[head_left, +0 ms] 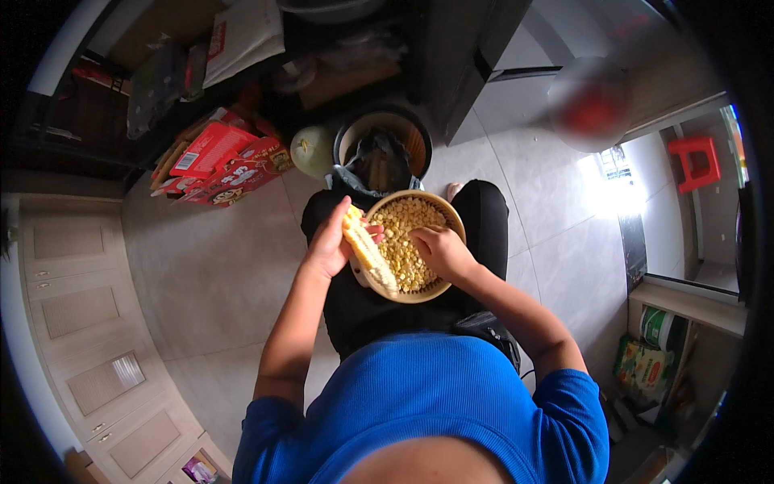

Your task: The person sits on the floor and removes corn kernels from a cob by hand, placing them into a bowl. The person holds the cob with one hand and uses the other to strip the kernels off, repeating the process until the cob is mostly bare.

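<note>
My left hand point(327, 244) is wrapped round a corn cob point(372, 260), which tilts across the left rim of a round yellowish basket point(457, 222) on my lap. Yellow kernels remain on the cob's upper end, while its lower part looks pale and stripped. Loose corn kernels point(405, 216) cover the inside of the basket. Over the basket's right side, my right hand point(443, 253) is closed with its fingers curled down at the kernels. Its fingertips are partly hidden, so what they hold, if anything, does not show.
Beyond my knees stands a round bin point(423, 133) with a dark plastic bag point(375, 165) in it. A pale green melon-like round thing point(313, 152) and red cardboard boxes point(222, 165) lie to its left. Wooden cabinets point(72, 250) line the left; a red stool point(695, 164) stands far right.
</note>
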Action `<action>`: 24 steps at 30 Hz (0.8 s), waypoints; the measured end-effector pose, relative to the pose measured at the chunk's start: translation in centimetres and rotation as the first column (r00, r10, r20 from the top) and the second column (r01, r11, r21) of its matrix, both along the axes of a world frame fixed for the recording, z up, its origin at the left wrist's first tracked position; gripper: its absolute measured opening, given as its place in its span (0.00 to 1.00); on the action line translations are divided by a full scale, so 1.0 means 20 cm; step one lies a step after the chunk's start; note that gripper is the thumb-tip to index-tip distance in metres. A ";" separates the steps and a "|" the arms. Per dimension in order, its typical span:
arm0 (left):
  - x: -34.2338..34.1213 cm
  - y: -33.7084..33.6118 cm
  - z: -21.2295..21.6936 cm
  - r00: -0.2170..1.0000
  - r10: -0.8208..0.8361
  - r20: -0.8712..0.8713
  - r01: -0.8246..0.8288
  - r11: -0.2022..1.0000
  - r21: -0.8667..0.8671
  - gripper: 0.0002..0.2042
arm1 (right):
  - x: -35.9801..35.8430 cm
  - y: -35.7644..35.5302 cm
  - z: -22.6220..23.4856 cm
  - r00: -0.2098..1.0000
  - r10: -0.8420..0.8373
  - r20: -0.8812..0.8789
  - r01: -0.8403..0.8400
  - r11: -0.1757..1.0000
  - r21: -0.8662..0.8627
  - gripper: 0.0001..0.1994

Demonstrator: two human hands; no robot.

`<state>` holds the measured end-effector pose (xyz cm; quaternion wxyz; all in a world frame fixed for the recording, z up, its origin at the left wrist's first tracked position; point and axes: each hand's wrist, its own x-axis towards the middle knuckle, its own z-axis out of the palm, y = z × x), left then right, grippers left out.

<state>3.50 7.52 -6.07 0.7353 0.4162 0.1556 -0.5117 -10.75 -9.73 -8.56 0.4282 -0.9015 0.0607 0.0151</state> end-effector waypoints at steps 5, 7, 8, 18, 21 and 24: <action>-0.05 -0.10 -0.01 0.991 0.096 0.088 -0.096 0.995 -0.011 0.17 | 0.04 0.02 0.22 0.960 -0.066 -0.272 0.256 0.603 0.755 0.12; -0.05 -0.13 0.00 0.994 0.070 0.089 -0.062 0.994 -0.088 0.15 | 0.04 0.05 0.24 0.993 0.003 -0.117 0.090 0.610 0.787 0.15; -0.06 -0.14 0.05 0.998 0.049 0.049 -0.042 0.991 -0.124 0.14 | 0.04 0.07 0.23 0.991 -0.023 -0.130 0.116 0.627 0.771 0.14; -0.13 -0.23 -0.01 0.864 0.101 0.493 -0.185 0.975 0.124 0.13 | 0.02 0.12 0.23 0.964 -0.188 -0.188 0.265 0.748 0.609 0.13; -0.15 -0.27 -0.06 0.810 0.142 0.569 -0.285 0.943 0.170 0.11 | 0.04 0.16 0.28 0.972 -0.209 -0.108 0.235 0.859 0.454 0.12; -0.16 -0.28 -0.09 0.809 0.192 0.556 -0.339 0.924 0.175 0.10 | 0.04 0.18 0.27 0.969 -0.238 -0.059 0.243 0.903 0.355 0.11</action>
